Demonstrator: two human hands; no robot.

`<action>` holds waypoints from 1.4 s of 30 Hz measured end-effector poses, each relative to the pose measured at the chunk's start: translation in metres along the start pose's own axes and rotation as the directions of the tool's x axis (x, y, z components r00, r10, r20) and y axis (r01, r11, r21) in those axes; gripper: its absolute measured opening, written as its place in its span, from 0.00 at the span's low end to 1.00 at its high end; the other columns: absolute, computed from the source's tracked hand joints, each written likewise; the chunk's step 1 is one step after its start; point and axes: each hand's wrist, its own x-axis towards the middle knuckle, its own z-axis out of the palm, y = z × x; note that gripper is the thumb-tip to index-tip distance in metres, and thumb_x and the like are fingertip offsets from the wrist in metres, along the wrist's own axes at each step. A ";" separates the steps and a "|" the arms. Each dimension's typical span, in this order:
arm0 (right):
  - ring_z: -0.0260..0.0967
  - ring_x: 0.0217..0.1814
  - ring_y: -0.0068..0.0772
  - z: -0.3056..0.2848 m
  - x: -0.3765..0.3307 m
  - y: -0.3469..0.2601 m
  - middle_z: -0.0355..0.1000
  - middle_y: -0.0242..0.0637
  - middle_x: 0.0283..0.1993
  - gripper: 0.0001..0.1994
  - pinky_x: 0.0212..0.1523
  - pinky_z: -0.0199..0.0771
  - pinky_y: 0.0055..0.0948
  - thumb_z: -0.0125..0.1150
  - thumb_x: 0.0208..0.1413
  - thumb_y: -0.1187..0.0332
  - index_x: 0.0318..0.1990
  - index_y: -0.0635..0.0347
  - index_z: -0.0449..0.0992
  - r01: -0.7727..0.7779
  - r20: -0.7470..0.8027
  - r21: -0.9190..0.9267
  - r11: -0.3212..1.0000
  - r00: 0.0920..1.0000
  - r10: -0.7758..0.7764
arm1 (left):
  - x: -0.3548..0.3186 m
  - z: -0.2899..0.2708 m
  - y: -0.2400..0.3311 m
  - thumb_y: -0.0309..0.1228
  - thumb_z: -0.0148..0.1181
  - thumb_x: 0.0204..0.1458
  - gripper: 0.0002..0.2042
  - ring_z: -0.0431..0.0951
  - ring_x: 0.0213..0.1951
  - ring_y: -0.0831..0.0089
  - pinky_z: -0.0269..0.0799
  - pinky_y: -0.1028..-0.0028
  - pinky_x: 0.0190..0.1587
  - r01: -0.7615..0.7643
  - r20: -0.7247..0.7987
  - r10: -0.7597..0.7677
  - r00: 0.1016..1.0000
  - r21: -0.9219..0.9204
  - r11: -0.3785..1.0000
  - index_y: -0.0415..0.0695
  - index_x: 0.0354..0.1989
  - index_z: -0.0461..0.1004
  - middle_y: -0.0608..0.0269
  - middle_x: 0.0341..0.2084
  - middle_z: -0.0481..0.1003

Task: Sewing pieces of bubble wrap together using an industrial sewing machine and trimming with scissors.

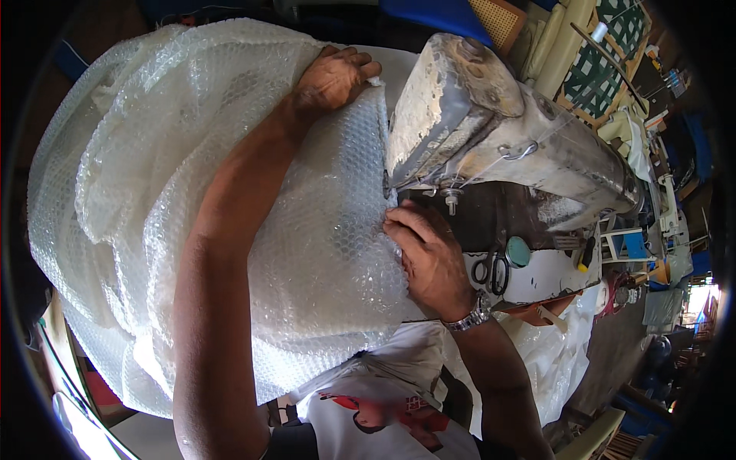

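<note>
Gripping far corner of bubble wrap [330, 199] in curled, closed fingers [360, 63] of left hand [333, 80]. Pinching same edge nearer with right hand [431, 264], bent almost closed. Spread over bench [537, 280], left of sewing machine [529, 146]. Note scissors [497, 257] near right hand.

The person wears a white shirt [333, 418] with a print [414, 422] on its front, in red and black; it includes some red lettering, and a patch in its middle is blurred. The short sleeves [293, 443] are dark, nearly black, against the pale body of the shirt. Both forearms [228, 207] are bare below them. A silver-coloured watch [469, 313] with a metal link bracelet circles the right wrist; its dial is too small to make out. The left hand [336, 79] and right hand [431, 261] are bare.
</note>
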 end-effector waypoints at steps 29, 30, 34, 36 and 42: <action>0.77 0.57 0.46 0.071 -0.173 -0.012 0.80 0.49 0.50 0.18 0.58 0.74 0.43 0.64 0.61 0.67 0.57 0.60 0.77 -0.504 0.556 0.378 0.777 0.794 0.244 | -0.349 -0.296 0.215 0.46 0.69 0.56 0.36 0.63 0.69 0.40 0.58 0.48 0.70 0.773 -0.006 -0.798 0.603 0.249 0.583 0.34 0.66 0.65 0.38 0.68 0.64; 0.76 0.59 0.46 0.092 -0.168 -0.012 0.80 0.49 0.53 0.20 0.60 0.73 0.44 0.64 0.62 0.65 0.59 0.60 0.76 -0.328 0.433 0.508 0.797 0.897 0.093 | -0.356 -0.289 0.202 0.44 0.66 0.59 0.33 0.65 0.68 0.39 0.59 0.48 0.69 0.739 -0.038 -0.757 0.653 0.253 0.624 0.33 0.65 0.66 0.38 0.67 0.66; 0.76 0.59 0.46 0.200 -0.150 -0.029 0.78 0.49 0.57 0.24 0.60 0.72 0.42 0.66 0.61 0.57 0.60 0.61 0.75 0.383 -0.088 0.269 0.884 0.924 -0.373 | -0.360 -0.272 0.130 0.37 0.58 0.65 0.24 0.72 0.58 0.35 0.71 0.51 0.59 0.734 -0.103 -0.727 0.678 0.148 0.663 0.31 0.61 0.68 0.35 0.61 0.70; 0.73 0.63 0.43 0.250 -0.158 -0.038 0.76 0.48 0.60 0.25 0.63 0.71 0.40 0.66 0.61 0.57 0.62 0.60 0.74 0.216 -0.012 0.365 0.906 0.974 -0.227 | -0.343 -0.257 0.086 0.38 0.56 0.66 0.23 0.74 0.55 0.34 0.72 0.50 0.56 0.743 -0.068 -0.745 0.663 0.175 0.645 0.32 0.61 0.68 0.35 0.60 0.71; 0.77 0.56 0.35 0.097 -0.175 -0.169 0.80 0.39 0.54 0.18 0.61 0.73 0.36 0.67 0.63 0.64 0.57 0.62 0.77 -0.250 0.267 0.963 0.105 0.941 -0.210 | -0.311 -0.228 0.009 0.47 0.54 0.67 0.21 0.76 0.53 0.41 0.74 0.50 0.52 0.614 -0.004 -0.660 0.751 0.369 0.698 0.42 0.57 0.72 0.45 0.56 0.75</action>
